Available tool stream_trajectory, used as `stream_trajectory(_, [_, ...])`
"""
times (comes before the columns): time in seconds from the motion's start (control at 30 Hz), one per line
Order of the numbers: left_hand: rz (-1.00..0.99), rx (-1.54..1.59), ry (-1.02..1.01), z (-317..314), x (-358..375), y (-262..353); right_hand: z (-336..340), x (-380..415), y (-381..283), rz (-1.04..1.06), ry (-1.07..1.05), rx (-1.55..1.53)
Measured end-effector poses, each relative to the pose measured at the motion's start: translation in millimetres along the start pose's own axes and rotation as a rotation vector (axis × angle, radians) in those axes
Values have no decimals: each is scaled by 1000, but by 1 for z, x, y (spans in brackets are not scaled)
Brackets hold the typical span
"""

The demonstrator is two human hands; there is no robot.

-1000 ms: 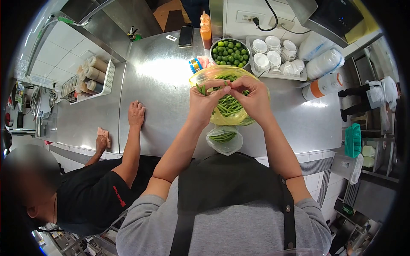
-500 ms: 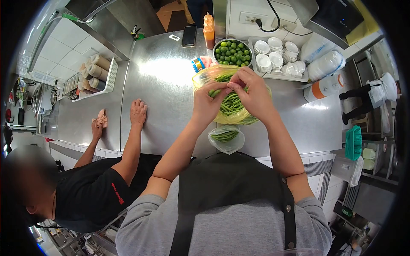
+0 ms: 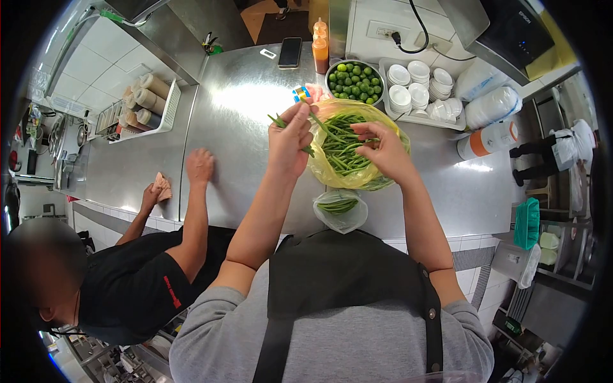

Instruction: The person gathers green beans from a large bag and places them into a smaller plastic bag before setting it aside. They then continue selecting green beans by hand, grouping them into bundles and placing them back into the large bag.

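Observation:
My left hand (image 3: 290,143) is closed around a few green beans (image 3: 276,120), raised to the left of the yellow plastic bag (image 3: 317,167). One long bean sticks out from its fingertips toward the bag. Loose green beans (image 3: 345,150) fill the bag, whose mouth is spread wide. Over its right side hovers my right hand (image 3: 387,151), thumb and fingers apart, holding nothing that I can see. A smaller clear bag (image 3: 345,221) with more green beans stands at the counter's near edge, below the yellow one.
Behind the beans are a bowl of limes (image 3: 354,82), sauce bottles (image 3: 320,51) and a tray of white cups (image 3: 418,89). A phone (image 3: 290,52) lies at the back. To the left, a co-worker's hand (image 3: 161,186) holds a cloth on the steel counter (image 3: 246,153).
My hands have parted from their fingertip contact above the bag. The left has moved left with beans; the right has opened and dropped slightly. The co-worker's hands shifted a little.

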State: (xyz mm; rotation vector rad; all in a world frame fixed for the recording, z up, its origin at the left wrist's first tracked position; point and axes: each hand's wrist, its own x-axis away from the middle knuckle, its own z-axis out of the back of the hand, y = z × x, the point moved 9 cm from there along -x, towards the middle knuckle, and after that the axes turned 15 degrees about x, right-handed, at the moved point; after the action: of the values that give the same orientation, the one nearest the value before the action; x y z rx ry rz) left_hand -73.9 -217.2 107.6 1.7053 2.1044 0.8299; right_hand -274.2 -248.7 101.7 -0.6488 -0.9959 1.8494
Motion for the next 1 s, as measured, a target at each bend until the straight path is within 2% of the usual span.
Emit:
stream_trajectory(0.07, [68,190,38,10,-6,-2,-2,5,-29,53,-9,-7])
stream_trajectory(0.13, [77,193,73,15,-7,-2,-4,9,-60,177,-9,91])
stream_trajectory(0.33, [33,191,77,14,-1,0,-6,2,-73,270,127,248])
stream_trajectory(0.4, [-97,32,9,3,6,15,-5,-3,-68,246,156,321])
stream_trajectory(0.43, [-99,34,12,-2,10,16,-3,-5,-65,220,187,394])
stream_trajectory(0.5, [-355,-101,-29,-17,24,41,-3,-13,-44,145,172,486])
stream_trajectory(0.53, [-355,-99,-30,-18,24,45,-3,-15,-30,68,161,579])
stream_trajectory(0.6, [-349,-2,-75,-20,23,56,-3,-13,-19,35,147,533])
stream_trajectory(0.63, [-270,82,-50,-20,20,56,-5,-13,-13,-1,131,483])
stream_trajectory(0.67, [-273,82,-47,-15,16,57,-8,-13,-11,1,128,483])
stream_trajectory(0.73, [34,534,-95,-13,7,32,-16,-10,-29,245,134,550])
stream_trajectory(0.77, [135,552,-66,-11,7,22,-18,-10,-29,245,135,550])
stream_trajectory(0.83, [206,573,-101,-5,6,6,-44,-9,-29,315,-73,738])
stream_trajectory(0.87, [275,594,-134,-5,7,-3,-46,-9,-28,315,-72,739])
stream_trajectory(0.97, [257,455,-44,-2,9,-9,-48,-12,-30,344,-48,792])
stream_trajectory(1.0, [238,349,11,4,9,-9,-34,-13,-39,357,39,613])
